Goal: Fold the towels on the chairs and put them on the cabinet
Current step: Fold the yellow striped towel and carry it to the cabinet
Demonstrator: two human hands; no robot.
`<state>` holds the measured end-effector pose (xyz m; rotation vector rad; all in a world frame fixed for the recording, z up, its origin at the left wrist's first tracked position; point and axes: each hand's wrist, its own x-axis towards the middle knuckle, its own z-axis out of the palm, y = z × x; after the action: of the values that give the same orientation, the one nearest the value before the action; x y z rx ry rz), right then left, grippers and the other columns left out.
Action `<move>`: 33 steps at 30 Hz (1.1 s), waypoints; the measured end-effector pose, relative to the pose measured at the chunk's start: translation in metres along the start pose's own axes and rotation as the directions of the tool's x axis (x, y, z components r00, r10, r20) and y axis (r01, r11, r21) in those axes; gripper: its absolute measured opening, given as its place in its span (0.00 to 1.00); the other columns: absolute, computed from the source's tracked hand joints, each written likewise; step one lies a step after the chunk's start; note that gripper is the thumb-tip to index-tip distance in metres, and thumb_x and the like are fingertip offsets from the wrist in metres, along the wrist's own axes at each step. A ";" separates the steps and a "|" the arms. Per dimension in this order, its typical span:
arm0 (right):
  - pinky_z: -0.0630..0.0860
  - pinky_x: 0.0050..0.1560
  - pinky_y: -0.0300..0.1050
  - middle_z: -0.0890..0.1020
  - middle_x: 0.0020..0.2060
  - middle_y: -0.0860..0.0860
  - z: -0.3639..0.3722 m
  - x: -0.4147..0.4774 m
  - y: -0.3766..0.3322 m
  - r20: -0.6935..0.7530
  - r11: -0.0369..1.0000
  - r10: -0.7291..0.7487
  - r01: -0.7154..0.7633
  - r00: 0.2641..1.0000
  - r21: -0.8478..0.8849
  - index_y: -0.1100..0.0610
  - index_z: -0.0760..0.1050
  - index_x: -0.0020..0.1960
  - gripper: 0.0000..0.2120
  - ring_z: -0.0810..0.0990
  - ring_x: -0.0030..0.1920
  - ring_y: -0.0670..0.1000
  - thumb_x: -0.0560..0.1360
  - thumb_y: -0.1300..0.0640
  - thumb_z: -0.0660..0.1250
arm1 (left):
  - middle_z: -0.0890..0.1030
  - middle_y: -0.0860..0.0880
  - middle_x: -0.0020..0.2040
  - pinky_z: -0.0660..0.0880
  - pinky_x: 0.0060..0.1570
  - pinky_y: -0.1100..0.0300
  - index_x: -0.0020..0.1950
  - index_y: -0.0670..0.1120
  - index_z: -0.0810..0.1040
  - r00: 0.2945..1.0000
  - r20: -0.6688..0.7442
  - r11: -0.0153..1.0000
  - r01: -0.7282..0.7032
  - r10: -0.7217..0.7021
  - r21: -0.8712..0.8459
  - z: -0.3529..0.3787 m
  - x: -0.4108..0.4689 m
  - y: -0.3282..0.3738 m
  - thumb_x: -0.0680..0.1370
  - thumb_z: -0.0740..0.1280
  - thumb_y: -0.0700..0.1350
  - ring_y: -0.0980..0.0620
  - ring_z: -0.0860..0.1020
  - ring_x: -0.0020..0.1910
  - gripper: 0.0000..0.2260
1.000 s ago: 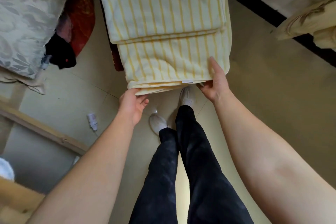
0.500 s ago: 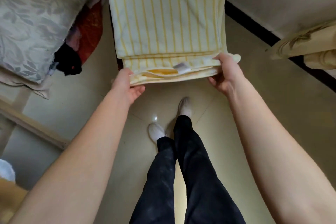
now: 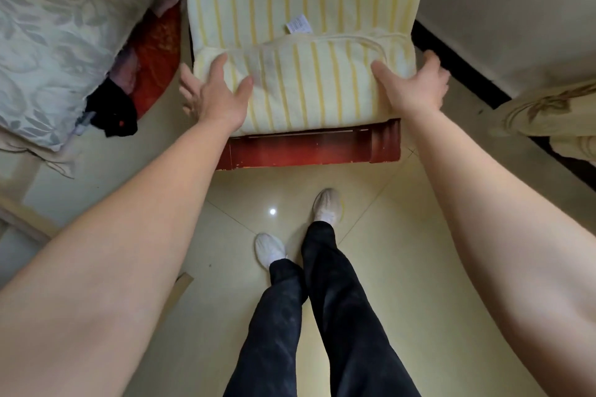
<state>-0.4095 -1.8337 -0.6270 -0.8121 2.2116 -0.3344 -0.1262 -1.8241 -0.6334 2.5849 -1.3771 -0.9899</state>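
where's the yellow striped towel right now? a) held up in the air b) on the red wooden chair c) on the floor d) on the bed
B: the yellow striped towel lies folded on the red wooden chair, with the left hand and the right hand resting on its near fold.

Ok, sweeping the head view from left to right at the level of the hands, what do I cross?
leaf-patterned cushion → red patterned item → left hand → striped towel → right hand → black skirting strip → beige embroidered fabric
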 end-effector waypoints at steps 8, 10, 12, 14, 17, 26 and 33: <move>0.77 0.45 0.37 0.79 0.54 0.42 -0.021 -0.015 0.033 0.262 0.979 0.005 -0.058 0.965 0.196 0.53 0.72 0.67 0.32 0.80 0.53 0.44 0.68 0.43 0.77 | 0.62 0.44 0.67 0.68 0.63 0.52 0.70 0.57 0.62 0.994 0.099 0.998 -0.054 0.056 -0.019 0.013 -0.028 -0.023 0.75 0.69 0.55 0.41 0.69 0.64 0.27; 0.77 0.45 0.39 0.77 0.57 0.44 -0.026 -0.023 0.043 0.281 0.969 0.100 -0.157 0.954 0.189 0.53 0.67 0.70 0.39 0.79 0.55 0.47 0.66 0.44 0.79 | 0.58 0.43 0.72 0.65 0.67 0.48 0.71 0.55 0.62 0.993 0.110 0.994 -0.059 0.049 0.089 0.014 -0.041 -0.024 0.74 0.69 0.56 0.40 0.62 0.70 0.28; 0.81 0.51 0.48 0.78 0.58 0.46 -0.028 -0.022 0.051 0.314 0.960 0.156 -0.219 0.936 0.173 0.54 0.67 0.71 0.43 0.80 0.56 0.49 0.62 0.42 0.81 | 0.50 0.40 0.77 0.59 0.72 0.42 0.73 0.53 0.61 0.992 0.035 0.969 -0.128 0.124 0.213 0.013 -0.048 -0.012 0.74 0.66 0.56 0.39 0.53 0.75 0.30; 0.80 0.55 0.49 0.77 0.58 0.46 -0.031 -0.019 0.049 0.311 0.965 0.160 -0.216 0.937 0.152 0.54 0.67 0.71 0.43 0.79 0.56 0.49 0.62 0.43 0.81 | 0.45 0.37 0.79 0.45 0.75 0.39 0.77 0.51 0.56 0.940 0.021 0.881 -0.326 0.339 0.344 0.014 -0.051 0.008 0.77 0.60 0.55 0.38 0.45 0.78 0.30; 0.77 0.54 0.46 0.75 0.57 0.46 -0.032 -0.015 0.043 0.305 0.969 0.168 -0.214 0.937 0.126 0.54 0.66 0.72 0.42 0.77 0.55 0.49 0.64 0.46 0.81 | 0.38 0.39 0.80 0.40 0.74 0.36 0.80 0.53 0.45 0.742 0.244 0.587 -0.651 0.624 0.482 0.023 -0.049 0.036 0.82 0.46 0.57 0.41 0.38 0.79 0.27; 0.81 0.57 0.51 0.87 0.49 0.47 -0.049 -0.007 0.045 0.565 0.938 0.070 -0.247 0.822 0.243 0.52 0.81 0.55 0.19 0.87 0.48 0.48 0.66 0.54 0.81 | 0.27 0.41 0.76 0.36 0.69 0.30 0.76 0.55 0.27 0.857 0.346 0.605 -0.514 0.381 0.608 0.075 -0.031 0.056 0.81 0.37 0.61 0.41 0.27 0.75 0.28; 0.77 0.61 0.47 0.83 0.57 0.43 -0.055 -0.005 0.031 0.536 0.995 -0.077 0.026 0.841 0.101 0.46 0.76 0.65 0.31 0.82 0.57 0.47 0.65 0.47 0.81 | 0.29 0.40 0.77 0.34 0.69 0.30 0.77 0.54 0.30 0.910 0.241 0.701 -0.414 0.337 0.581 0.090 -0.036 0.065 0.81 0.38 0.60 0.40 0.29 0.76 0.28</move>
<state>-0.4607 -1.8076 -0.6010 -0.8007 1.6351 -0.1961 -0.2380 -1.8135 -0.6648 2.4403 -2.5086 -0.7019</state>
